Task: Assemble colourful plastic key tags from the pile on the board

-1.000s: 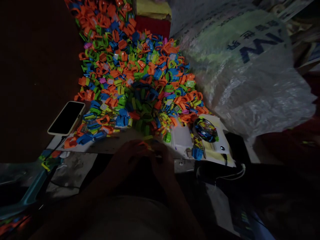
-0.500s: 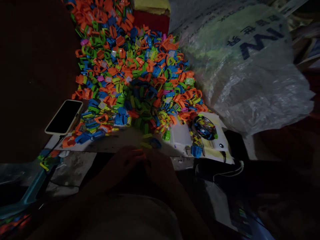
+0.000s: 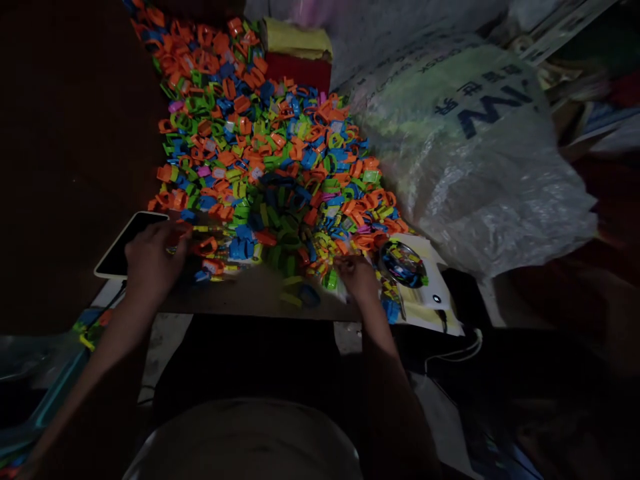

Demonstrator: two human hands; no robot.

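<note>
At the left of the frame, I have the left hand point(image 3: 153, 257) over the right edge of a phone point(image 3: 116, 253), its fingers bent toward an orange piece point(image 3: 183, 232) at their tips; from here I cannot tell whether they pinch it or only touch it. Right of centre, I see the right hand point(image 3: 360, 277) with its fingers drawn together, low over small yellow pieces point(image 3: 327, 243) and near a bright green piece point(image 3: 331, 279); the light is too dim for me to say whether anything is gripped. The big pile of coloured plastic bands point(image 3: 280, 143) runs from the upper left down to the middle of the frame, its lower part in shadow. Between the hands, on the tabletop point(image 3: 235, 293), I make out a yellow piece point(image 3: 291, 299) and a dark blue one point(image 3: 309, 295) side by side. To the right of the right hand I have a round dish point(image 3: 425, 270) of small coloured parts, and at upper right a printed plastic bag point(image 3: 465, 187).
</note>
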